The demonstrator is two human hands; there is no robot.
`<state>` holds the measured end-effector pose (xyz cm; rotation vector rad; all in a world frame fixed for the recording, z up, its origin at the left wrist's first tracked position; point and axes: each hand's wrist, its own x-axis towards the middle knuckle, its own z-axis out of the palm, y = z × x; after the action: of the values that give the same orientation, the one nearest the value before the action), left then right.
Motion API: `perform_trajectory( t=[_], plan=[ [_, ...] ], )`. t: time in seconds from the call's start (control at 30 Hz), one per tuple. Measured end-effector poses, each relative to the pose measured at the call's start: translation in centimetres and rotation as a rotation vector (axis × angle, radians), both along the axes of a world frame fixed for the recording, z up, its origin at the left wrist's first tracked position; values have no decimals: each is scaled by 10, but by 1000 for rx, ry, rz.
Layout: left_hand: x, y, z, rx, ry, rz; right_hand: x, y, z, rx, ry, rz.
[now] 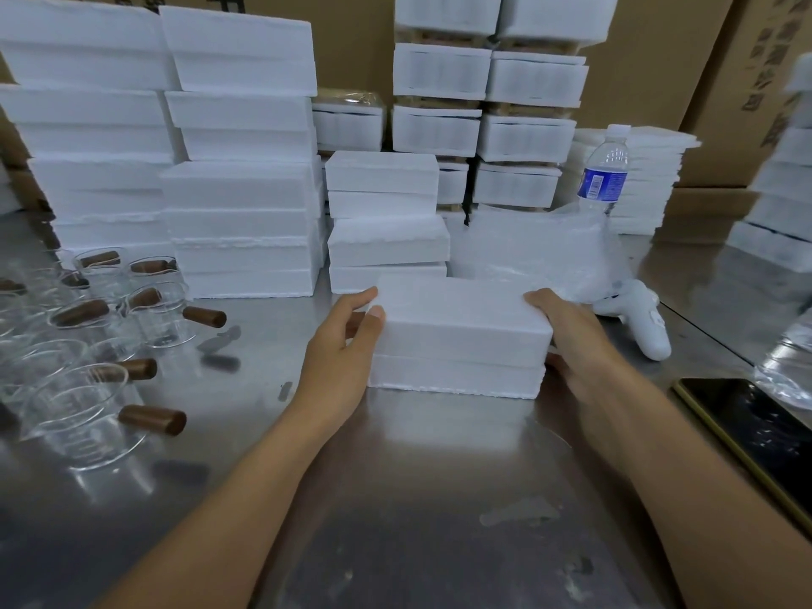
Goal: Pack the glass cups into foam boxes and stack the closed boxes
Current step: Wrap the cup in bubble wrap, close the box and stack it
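A closed white foam box (459,340) rests on the steel table (395,476) in front of me. My left hand (342,349) grips its left end, thumb on the top edge. My right hand (571,340) grips its right end. Several glass cups (83,406) with brown wooden handles stand and lie at the left of the table. Behind the held box, a short stack of closed foam boxes (386,222) rises, and taller stacks (237,160) stand further left.
A water bottle (604,169) and crumpled clear plastic wrap (540,252) sit at the back right, with a white handheld device (646,318) beside them. A dark phone (755,432) lies at the right edge. Foam-packed stacks (483,94) and cardboard cartons stand behind.
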<state>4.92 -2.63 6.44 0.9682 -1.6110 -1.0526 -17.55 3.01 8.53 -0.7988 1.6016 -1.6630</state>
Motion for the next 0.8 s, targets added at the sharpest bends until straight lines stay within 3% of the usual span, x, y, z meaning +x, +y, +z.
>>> perform_trajectory(
  t=[0.3, 0.6, 0.7, 0.8],
  plan=[
    [0, 5, 2, 47, 9, -17, 1, 1, 1, 82, -41, 7],
    [-2, 9, 9, 389, -4, -52, 8, 3, 4, 175, -166, 33],
    [-2, 11, 9, 415, 40, -3, 19, 5, 4, 139, -202, 132],
    [0, 10, 9, 362, 215, 73, 29, 2, 3, 18, -178, 168]
  ],
)
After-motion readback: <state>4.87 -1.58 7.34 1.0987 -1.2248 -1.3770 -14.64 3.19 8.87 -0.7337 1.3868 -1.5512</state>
